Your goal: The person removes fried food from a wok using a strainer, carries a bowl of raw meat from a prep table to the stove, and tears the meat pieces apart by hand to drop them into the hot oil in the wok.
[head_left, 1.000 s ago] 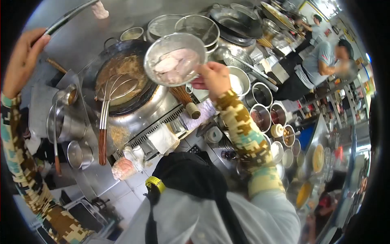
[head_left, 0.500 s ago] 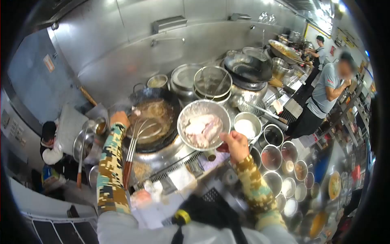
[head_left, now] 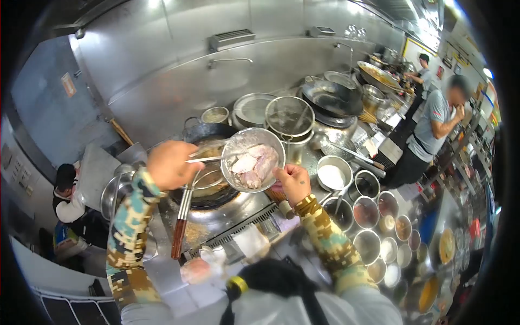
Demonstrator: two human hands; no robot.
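Observation:
My right hand (head_left: 293, 184) is closed on the rim of a metal bowl (head_left: 227, 157), tilted above the near right side of the wok (head_left: 214, 131). Pale raw meat pieces (head_left: 254, 165) lie in the bowl. My left hand (head_left: 172, 164) is closed on a slim metal utensil (head_left: 208, 159) whose far end reaches the meat; its exact kind is unclear. Below my left hand, a wire skimmer (head_left: 180, 230) with a wooden handle rests across the wok's near edge. Brownish liquid shows in the wok, partly hidden by my hand and the bowl.
A pot of white powder or grains (head_left: 331, 174) stands to the right, beside several seasoning containers (head_left: 365, 211). A round strainer (head_left: 291, 116) and a second wok (head_left: 333, 100) sit behind. A person (head_left: 433, 122) stands at right, another crouches at left (head_left: 70, 200).
My left hand has lifted from the wok toward the bowl, with the slim utensil now visible in it. My right hand has brought the bowl left, closer over the wok.

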